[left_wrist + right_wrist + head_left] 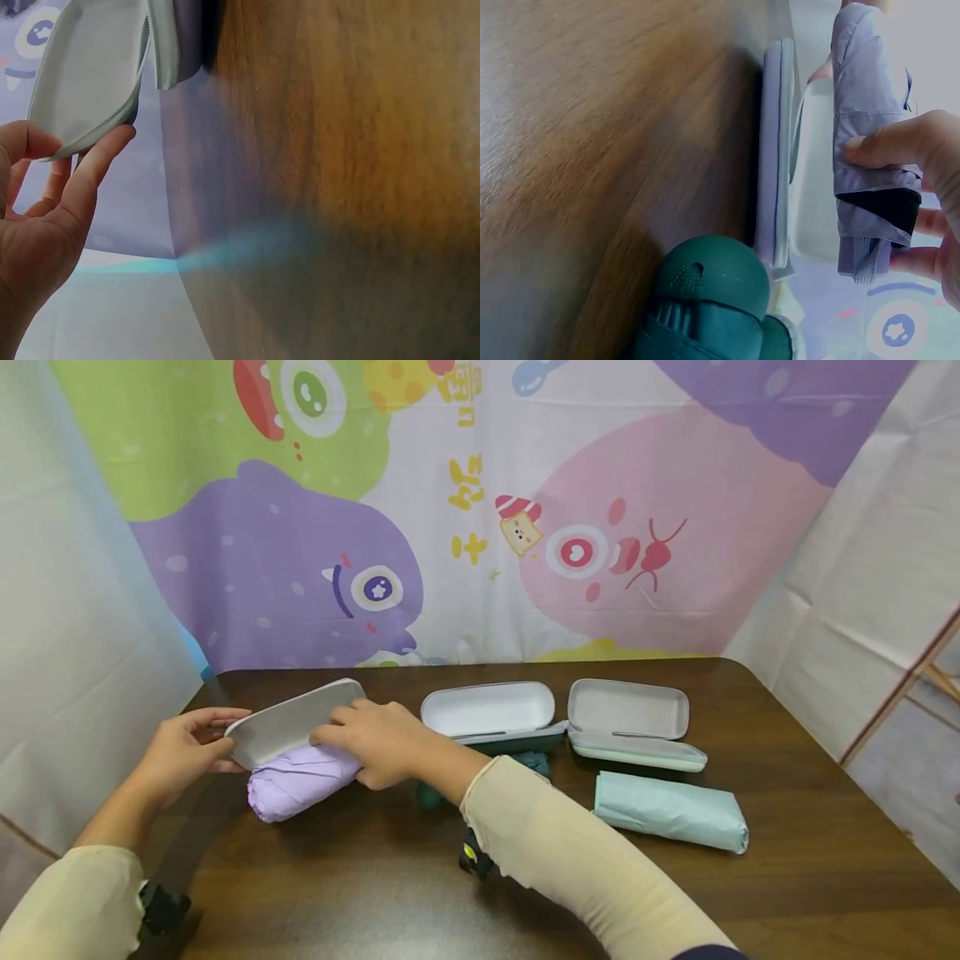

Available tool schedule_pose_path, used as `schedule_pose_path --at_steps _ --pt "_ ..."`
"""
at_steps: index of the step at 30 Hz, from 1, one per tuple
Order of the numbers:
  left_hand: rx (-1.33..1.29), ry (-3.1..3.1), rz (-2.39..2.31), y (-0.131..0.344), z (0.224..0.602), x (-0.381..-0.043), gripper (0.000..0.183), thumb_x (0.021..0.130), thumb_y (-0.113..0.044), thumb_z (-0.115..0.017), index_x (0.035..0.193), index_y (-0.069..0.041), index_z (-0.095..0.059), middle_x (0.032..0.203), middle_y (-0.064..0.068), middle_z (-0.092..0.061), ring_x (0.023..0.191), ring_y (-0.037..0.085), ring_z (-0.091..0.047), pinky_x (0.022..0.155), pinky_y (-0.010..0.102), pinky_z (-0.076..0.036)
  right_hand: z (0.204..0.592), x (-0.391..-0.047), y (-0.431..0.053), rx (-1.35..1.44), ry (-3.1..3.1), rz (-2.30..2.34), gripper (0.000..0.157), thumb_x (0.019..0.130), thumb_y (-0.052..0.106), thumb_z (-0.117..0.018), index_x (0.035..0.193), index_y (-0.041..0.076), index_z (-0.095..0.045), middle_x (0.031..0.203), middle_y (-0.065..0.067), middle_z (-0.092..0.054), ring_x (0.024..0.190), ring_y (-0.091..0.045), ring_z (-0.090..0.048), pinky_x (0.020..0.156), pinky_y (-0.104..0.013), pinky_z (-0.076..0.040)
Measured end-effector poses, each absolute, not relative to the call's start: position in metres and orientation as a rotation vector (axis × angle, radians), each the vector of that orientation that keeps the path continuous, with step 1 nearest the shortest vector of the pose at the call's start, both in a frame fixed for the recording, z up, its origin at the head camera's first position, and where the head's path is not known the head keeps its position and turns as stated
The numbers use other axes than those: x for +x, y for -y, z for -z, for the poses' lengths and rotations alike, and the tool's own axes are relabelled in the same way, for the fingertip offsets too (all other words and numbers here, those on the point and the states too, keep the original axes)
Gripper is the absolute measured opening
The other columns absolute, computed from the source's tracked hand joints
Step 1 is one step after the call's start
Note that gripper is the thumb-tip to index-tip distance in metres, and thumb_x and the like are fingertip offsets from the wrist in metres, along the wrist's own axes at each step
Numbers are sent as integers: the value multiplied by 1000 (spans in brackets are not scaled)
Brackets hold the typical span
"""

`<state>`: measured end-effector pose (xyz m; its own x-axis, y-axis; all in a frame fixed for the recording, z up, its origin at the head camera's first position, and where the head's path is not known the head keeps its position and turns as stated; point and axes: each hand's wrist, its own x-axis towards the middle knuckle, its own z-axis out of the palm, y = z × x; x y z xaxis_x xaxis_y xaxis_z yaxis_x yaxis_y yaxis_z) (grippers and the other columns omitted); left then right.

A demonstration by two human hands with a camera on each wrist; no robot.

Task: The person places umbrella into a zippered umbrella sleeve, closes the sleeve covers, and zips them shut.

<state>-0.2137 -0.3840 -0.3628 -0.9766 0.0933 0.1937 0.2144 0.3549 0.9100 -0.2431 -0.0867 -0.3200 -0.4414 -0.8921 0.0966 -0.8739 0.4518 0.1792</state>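
Observation:
A folded lilac umbrella (pixel 303 781) is gripped by my right hand (pixel 378 743), its thumb lying along the fabric in the right wrist view. The umbrella (pixel 874 135) is raised above the table beside an open zip case (pixel 281 727) with a grey lining. My left hand (pixel 183 747) pinches the left end of the case's lid, thumb on one side and fingers on the other. In the left wrist view the lid (pixel 90 75) stands raised and the zip edge shows. The umbrella and right hand hide the case's lower half in the head view.
A dark green case (pixel 487 708) and a mint case (pixel 628 708) lie open at the back. In front of them are a dark green folded umbrella (pixel 712 277), partly hidden by my right arm, and a mint folded umbrella (pixel 671 810). A patterned cloth (pixel 465 610) hangs behind the table.

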Motion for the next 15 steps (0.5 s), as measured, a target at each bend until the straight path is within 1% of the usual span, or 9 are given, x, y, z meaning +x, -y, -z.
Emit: schedule_pose_path --at_steps 4,6,10,15 --pt "-325 2445 1773 382 364 -212 41 87 18 -53 114 -9 -68 99 -13 -67 82 8 -67 60 34 -58 323 -248 89 1513 2570 134 63 80 24 -72 139 32 -50 126 8 -53 113 -15 -48 67 -33 -50" --pt "-351 2427 1793 381 364 -210 41 87 19 -53 113 -8 -69 99 -12 -68 82 8 -67 59 34 -58 326 -249 91 1499 2605 121 63 80 23 -72 138 33 -51 126 8 -53 112 -15 -48 68 -33 -49" --pt "-369 2460 1729 375 363 -207 37 87 17 -54 115 -3 -67 99 -13 -68 84 7 -66 60 33 -58 331 -250 96 1482 2673 126 63 81 24 -73 139 35 -50 127 9 -53 112 -14 -48 71 -33 -49" --pt "-336 2535 1614 369 362 -207 34 87 14 -57 120 8 -60 98 -15 -66 85 5 -64 60 33 -58 336 -249 101 1467 2726 169 62 81 24 -75 138 35 -52 127 9 -54 113 -16 -49 76 -35 -50"
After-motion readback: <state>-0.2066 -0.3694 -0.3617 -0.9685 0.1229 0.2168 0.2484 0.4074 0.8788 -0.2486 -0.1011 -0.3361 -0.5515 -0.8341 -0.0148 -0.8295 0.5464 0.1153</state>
